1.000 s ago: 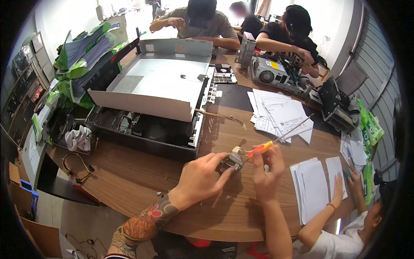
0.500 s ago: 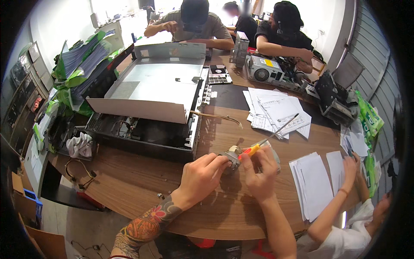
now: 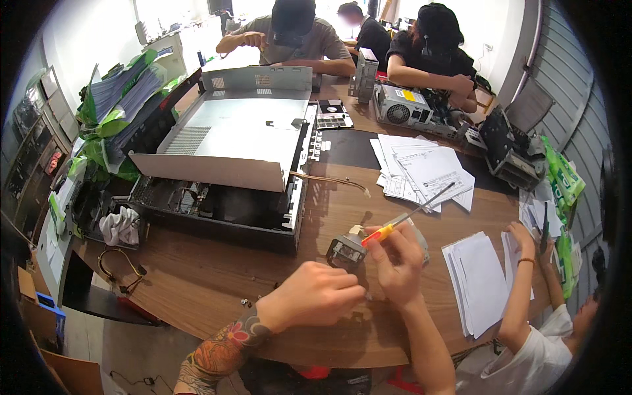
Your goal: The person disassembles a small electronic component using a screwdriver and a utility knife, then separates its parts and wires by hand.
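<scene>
My right hand [image 3: 400, 262] grips a screwdriver by its yellow and red handle [image 3: 378, 235]. The metal shaft slants up and away to the right. Just left of that hand is a small grey metal part [image 3: 345, 251] with a framed face and a pale connector on top; whether my fingers touch it, I cannot tell. My left hand [image 3: 319, 294] is closed on the near side of this part and apart from it. Thumb and fingertips are pinched together, and what they hold, if anything, is too small to make out. Several tiny screws [image 3: 246, 303] lie beside my left wrist.
An open computer case [image 3: 217, 217] with a raised metal cover [image 3: 243, 125] fills the left of the table. Papers [image 3: 428, 171] and a sheet stack [image 3: 475, 283] lie right. A co-worker's hands [image 3: 523, 240] handle sheets there. Two people work across the table, one beside another computer [image 3: 403, 108].
My left hand has let go of the grey metal part and drawn back toward me. The part has turned, showing its framed face. The screwdriver stays in my right hand.
</scene>
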A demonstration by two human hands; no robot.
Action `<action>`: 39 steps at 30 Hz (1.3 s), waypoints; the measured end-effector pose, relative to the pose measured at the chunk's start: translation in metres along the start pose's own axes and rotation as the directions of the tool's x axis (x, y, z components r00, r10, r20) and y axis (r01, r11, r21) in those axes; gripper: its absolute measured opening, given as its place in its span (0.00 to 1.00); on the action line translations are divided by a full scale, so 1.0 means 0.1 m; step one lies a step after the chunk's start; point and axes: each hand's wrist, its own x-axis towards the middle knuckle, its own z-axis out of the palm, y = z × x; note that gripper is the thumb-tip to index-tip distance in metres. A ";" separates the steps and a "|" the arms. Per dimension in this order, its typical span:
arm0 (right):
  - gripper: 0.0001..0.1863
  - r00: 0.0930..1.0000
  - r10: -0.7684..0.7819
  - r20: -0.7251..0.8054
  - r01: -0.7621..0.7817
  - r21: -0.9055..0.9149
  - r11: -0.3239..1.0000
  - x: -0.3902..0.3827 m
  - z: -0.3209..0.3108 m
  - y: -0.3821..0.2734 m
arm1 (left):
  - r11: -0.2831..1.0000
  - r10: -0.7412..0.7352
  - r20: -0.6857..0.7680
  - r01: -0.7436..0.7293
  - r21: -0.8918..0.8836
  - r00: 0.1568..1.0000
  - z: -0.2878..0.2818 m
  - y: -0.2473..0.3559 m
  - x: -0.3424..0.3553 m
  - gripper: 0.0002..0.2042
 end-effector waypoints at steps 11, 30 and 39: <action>0.09 0.962 -0.083 0.260 0.094 -0.027 0.995 -0.02 0.09 0.03 | 0.994 0.015 0.187 0.006 -0.109 0.982 0.18 0.07 -0.05 0.07; 0.15 0.954 -0.121 0.273 0.145 -0.071 0.987 -0.05 0.08 0.06 | 0.923 -0.384 -0.427 0.349 -0.161 0.818 0.09 0.02 0.16 0.16; 0.15 0.957 -0.127 0.260 0.148 -0.059 0.987 -0.09 0.08 0.09 | 0.863 -0.505 -0.407 0.459 -0.213 0.761 0.14 -0.03 0.18 0.07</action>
